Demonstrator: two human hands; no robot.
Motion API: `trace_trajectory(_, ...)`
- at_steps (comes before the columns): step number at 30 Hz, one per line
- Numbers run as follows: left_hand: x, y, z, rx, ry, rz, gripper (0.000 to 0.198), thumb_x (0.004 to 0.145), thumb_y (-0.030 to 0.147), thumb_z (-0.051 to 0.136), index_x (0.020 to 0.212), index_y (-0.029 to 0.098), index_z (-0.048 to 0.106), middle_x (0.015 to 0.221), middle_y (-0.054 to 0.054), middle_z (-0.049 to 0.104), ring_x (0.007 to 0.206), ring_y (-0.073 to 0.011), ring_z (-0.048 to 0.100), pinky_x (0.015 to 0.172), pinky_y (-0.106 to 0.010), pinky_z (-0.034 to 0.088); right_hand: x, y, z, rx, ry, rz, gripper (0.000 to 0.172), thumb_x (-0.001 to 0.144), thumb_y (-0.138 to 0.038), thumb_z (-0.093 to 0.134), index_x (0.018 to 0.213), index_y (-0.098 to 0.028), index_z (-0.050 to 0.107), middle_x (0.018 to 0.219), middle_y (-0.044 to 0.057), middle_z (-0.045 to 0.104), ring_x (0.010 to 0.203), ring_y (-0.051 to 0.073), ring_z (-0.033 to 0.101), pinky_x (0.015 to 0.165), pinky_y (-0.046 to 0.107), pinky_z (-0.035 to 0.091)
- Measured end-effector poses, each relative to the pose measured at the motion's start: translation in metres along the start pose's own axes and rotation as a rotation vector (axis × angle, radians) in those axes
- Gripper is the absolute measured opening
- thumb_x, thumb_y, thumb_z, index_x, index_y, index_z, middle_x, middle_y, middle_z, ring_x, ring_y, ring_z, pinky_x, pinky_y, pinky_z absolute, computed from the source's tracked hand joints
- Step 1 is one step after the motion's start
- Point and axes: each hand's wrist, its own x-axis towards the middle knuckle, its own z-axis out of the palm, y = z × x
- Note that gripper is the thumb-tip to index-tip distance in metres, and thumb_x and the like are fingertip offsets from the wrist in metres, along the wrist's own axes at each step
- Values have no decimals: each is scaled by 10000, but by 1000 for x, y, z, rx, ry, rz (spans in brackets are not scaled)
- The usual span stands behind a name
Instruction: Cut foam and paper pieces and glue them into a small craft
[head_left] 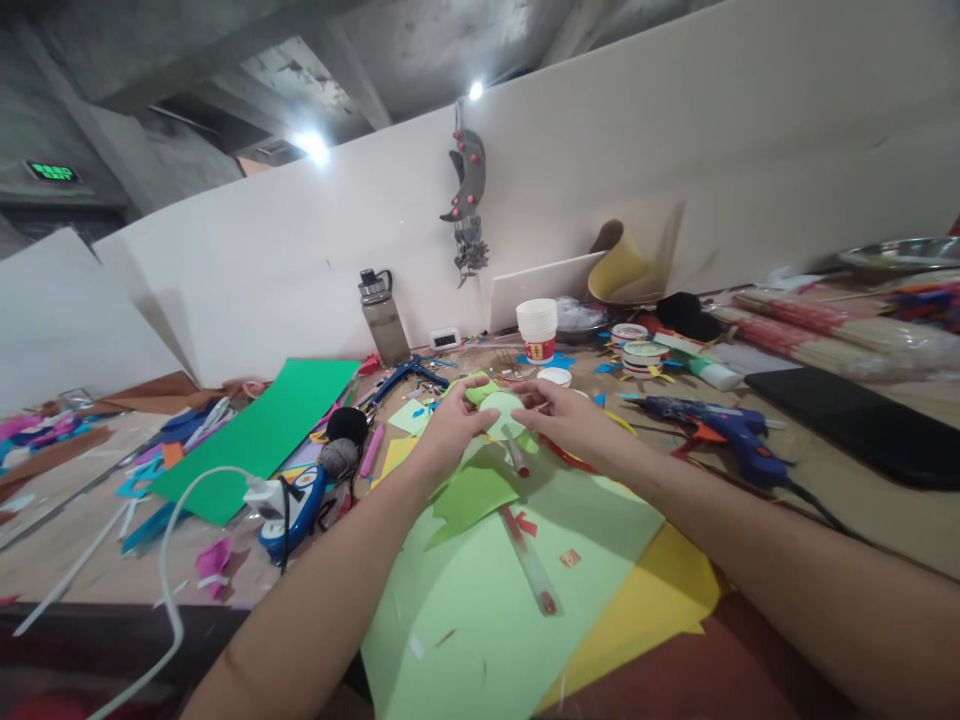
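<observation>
A pale green paper circle is held up between my two hands over the worktable. My left hand pinches its left edge, thumb in front. The fingers of my right hand close on its right edge. Beneath lie brighter green paper scraps, partly hidden by the circle and my hands. On a large pale green sheet rests a clear pen with red ends. A second red-tipped pen end shows just below the circle.
Yellow paper sticks out under the pale sheet. To the right are a blue glue gun and a black phone-like slab. At left lie a green sheet and a power strip. Behind stand a bottle and stacked paper cups.
</observation>
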Motion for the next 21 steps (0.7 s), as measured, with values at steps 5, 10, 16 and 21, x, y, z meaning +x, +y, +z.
trace_trajectory(5, -3, 5, 5, -97, 49, 31, 587, 586, 206, 854, 1095, 168, 563, 775, 9, 649, 684, -115, 618, 667, -240, 504, 7, 8, 3, 183, -28, -30, 320, 757, -249, 662, 1066, -176, 626, 875, 32, 700, 758, 150, 619, 671, 269, 486)
trace_trajectory(10, -3, 8, 6, -56, -12, -60, 431, 566, 281, 870, 876, 120, 616, 845, -54, 676, 714, -137, 632, 705, -305, 536, 7, 6, 3, 335, 32, -8, 299, 662, -347, 740, 880, -171, 634, 756, -4, 643, 612, 106, 522, 559, 243, 409)
trace_trajectory(16, 2, 4, -4, 102, 10, 27, 390, 601, 346, 841, 888, 137, 679, 846, -40, 694, 698, -122, 613, 648, -254, 493, 4, -1, 2, 369, 66, 28, 324, 705, -471, 702, 848, -195, 610, 746, -9, 601, 669, 126, 539, 571, 245, 412)
trace_trajectory(21, 8, 3, -15, 385, 89, 216, 254, 689, 269, 747, 910, 153, 705, 809, -21, 694, 684, -126, 588, 649, -250, 458, 8, 1, -2, 293, 167, 1, 329, 768, -492, 615, 921, -200, 623, 837, 19, 629, 699, 147, 557, 585, 268, 428)
